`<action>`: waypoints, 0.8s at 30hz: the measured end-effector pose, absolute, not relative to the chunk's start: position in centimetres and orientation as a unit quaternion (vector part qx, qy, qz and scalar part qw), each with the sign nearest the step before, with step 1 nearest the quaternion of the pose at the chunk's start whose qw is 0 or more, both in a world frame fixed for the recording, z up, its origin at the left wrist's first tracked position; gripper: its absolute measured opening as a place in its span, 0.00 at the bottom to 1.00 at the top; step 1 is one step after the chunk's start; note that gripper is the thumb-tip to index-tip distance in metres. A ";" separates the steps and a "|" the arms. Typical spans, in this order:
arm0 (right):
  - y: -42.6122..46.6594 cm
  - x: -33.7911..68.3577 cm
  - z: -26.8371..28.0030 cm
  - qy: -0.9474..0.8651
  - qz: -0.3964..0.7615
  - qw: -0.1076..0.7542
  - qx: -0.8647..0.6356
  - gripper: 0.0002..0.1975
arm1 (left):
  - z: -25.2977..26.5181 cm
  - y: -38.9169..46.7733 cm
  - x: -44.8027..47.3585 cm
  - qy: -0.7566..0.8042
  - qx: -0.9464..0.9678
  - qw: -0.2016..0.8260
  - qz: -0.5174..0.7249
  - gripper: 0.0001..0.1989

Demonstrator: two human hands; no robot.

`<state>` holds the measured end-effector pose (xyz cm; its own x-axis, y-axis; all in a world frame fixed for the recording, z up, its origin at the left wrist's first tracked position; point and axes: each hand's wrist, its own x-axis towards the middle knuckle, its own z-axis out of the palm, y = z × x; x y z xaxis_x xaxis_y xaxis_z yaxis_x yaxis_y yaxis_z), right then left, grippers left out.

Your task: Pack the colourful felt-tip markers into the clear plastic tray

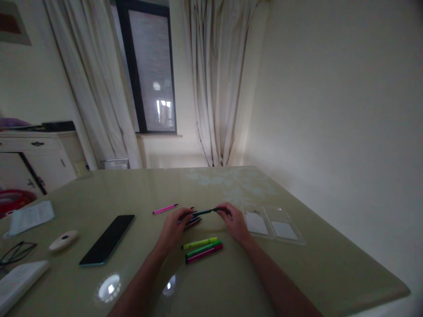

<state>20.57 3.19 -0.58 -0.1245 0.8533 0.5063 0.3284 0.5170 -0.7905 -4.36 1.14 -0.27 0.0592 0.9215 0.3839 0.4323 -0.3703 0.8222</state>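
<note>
A dark felt-tip pen (202, 212) is held level above the table between my two hands. My left hand (172, 226) is closed around its barrel. The fingers of my right hand (234, 222) pinch the dark cap (218, 209) at the other end; I cannot tell whether cap and pen are apart. Beneath my left hand lie dark pens and a dark red pen (193, 223), partly hidden. Nearer to me are a yellow-green pen (200, 243), a green pen (204, 249) and a magenta pen (204, 254), side by side. A pink pen (165, 209) rests alone beyond my left hand.
Right of my right hand is an open clear plastic case (269, 224) with white inserts. On the left lie a black phone (107, 240), a pale mouse-shaped object (63, 241), glasses (16, 254), a white box-like object (21, 284) and a face mask (31, 217). A wall (346, 132) borders the table's right side.
</note>
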 end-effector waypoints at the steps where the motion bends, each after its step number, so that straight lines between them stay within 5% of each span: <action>1: 3.2 20.6 -0.6 -0.706 0.257 0.511 -0.419 0.10 | -0.3 1.1 -4.3 0.494 0.676 0.268 0.476 0.13; 17: 3.4 21.4 -0.6 -0.718 0.297 0.476 -0.412 0.11 | -0.7 0.9 -3.5 0.508 0.650 0.307 0.475 0.16; 24: 3.4 21.8 -0.2 -0.739 0.330 0.418 -0.412 0.09 | 0.6 0.4 -3.7 0.507 0.731 0.287 0.355 0.20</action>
